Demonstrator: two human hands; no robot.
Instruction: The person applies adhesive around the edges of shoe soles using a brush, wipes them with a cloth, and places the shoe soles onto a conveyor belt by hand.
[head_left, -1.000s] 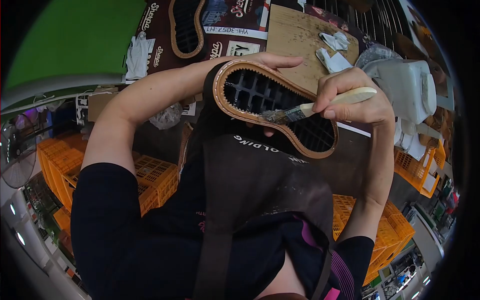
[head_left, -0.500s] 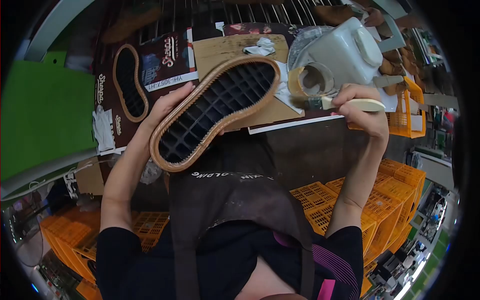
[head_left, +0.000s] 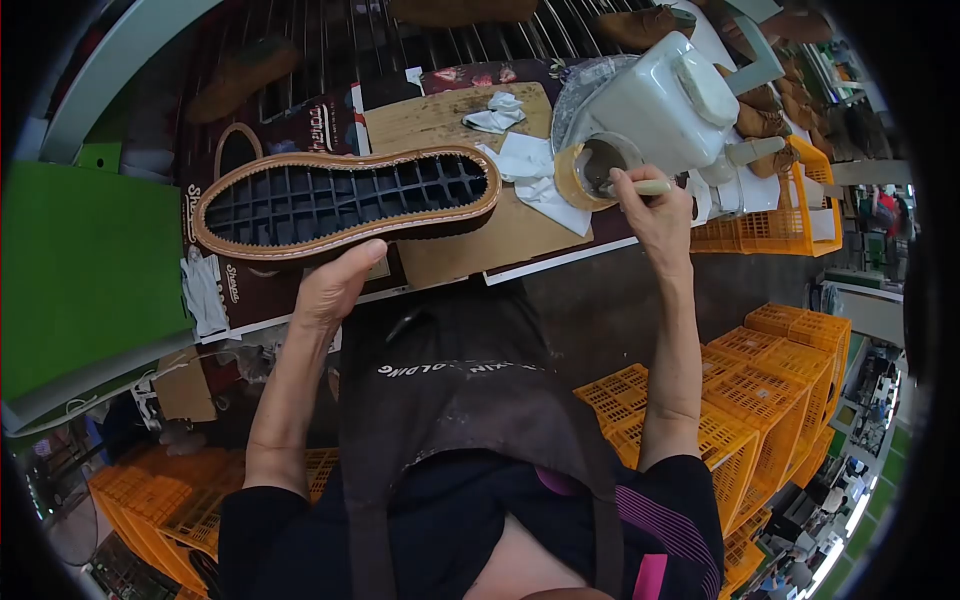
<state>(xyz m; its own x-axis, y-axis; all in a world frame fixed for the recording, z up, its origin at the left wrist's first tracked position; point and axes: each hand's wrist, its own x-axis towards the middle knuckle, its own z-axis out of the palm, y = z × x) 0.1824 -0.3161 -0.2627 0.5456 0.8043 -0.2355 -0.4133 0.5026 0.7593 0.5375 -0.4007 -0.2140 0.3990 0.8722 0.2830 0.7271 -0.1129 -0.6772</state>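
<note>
My left hand [head_left: 335,284] grips a shoe sole [head_left: 345,200] from its near edge, thumb on the rim. Its black gridded hollow faces up, ringed by a tan stitched border. Closed around the pale handle of a brush [head_left: 655,187] is my right hand [head_left: 657,220]. The brush's bristle end is down inside a cup of glue-like liquid [head_left: 573,178]; the bristles are hidden. Part of a second sole [head_left: 238,148] shows behind the held one. Crumpled white paper [head_left: 530,160] lies beside the cup.
A large white jug [head_left: 655,105] stands behind the cup. A stained board [head_left: 420,115] lies on the table. Brown shoes [head_left: 645,25] sit on the roller rack at the back. Orange crates [head_left: 760,375] are stacked at the right, and a green panel [head_left: 90,270] borders the left.
The sole has swung from a slant to nearly level and moved left, partly covering the second sole. My right hand has moved left, bringing the brush from beside the cup into it.
</note>
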